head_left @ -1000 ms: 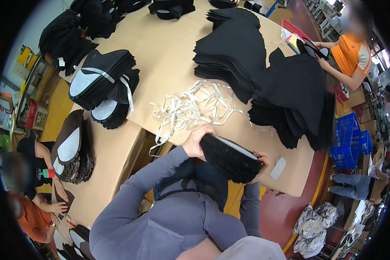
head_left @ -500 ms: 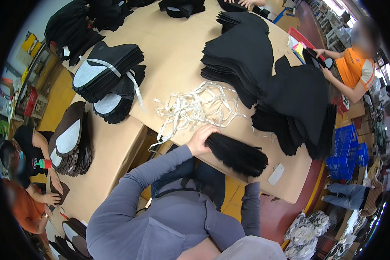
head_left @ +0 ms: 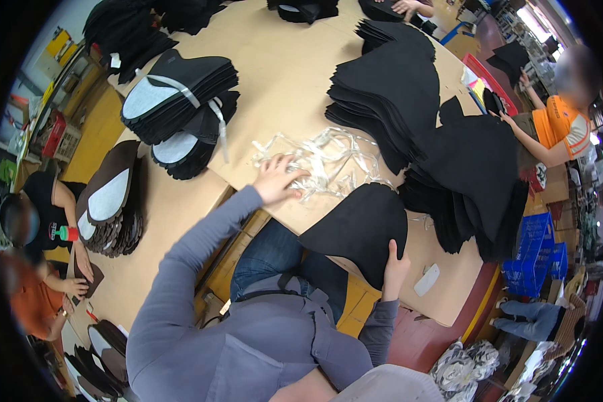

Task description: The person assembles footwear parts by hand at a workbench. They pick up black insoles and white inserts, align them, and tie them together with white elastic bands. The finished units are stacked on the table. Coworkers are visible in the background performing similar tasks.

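Lying between hands (head_left: 278, 179): black stack (head_left: 362, 228)

The palm of the right hand (head_left: 394, 269) is hidden behind the edge of the black fabric stack (head_left: 360, 228), so the grip itself cannot be seen. The fingertips of the left hand (head_left: 278, 178) are lost among the white straps (head_left: 328, 161). Faces of the people around the table (head_left: 281, 67) are blurred. The dark piles (head_left: 124, 30) at the top are cut by the dark rim of the picture.
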